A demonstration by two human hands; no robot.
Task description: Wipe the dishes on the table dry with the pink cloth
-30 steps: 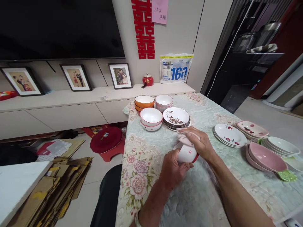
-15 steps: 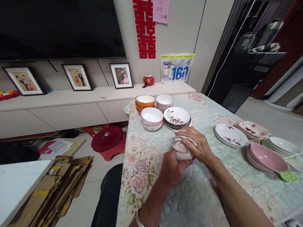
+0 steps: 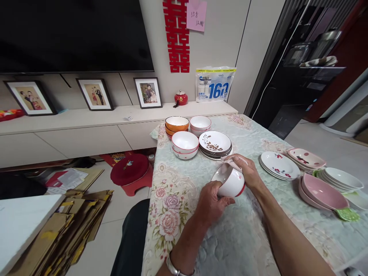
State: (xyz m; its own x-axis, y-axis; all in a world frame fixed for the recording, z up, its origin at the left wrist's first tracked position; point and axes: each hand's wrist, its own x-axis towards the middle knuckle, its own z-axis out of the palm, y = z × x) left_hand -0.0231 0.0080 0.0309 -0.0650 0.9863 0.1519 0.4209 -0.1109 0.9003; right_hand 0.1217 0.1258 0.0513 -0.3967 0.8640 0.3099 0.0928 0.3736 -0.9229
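A small white bowl with a red base (image 3: 233, 184) is held tilted above the table, its opening toward the upper left. My left hand (image 3: 212, 201) grips its near rim, thumb along the underside. A pale pink cloth (image 3: 234, 164) is pinched in my right hand (image 3: 248, 172) and lies over the bowl's far rim. Just beyond are a stack of brown-flowered plates (image 3: 215, 142), white bowls with red rims (image 3: 184, 142), orange bowls (image 3: 176, 123) and pink-rimmed bowls (image 3: 200, 123).
Flowered plates (image 3: 279, 165), pink leaf-shaped dishes (image 3: 324, 191), spotted dishes (image 3: 307, 158) and white bowls (image 3: 340, 179) stand on the right of the cloth-covered table (image 3: 172, 214). A red stool (image 3: 130, 170) and flattened cardboard (image 3: 66, 230) are at the left.
The bowl has tipped so that its inside and outer wall show. My right hand has moved slightly right with the cloth, from the bowl's mouth to its far rim.
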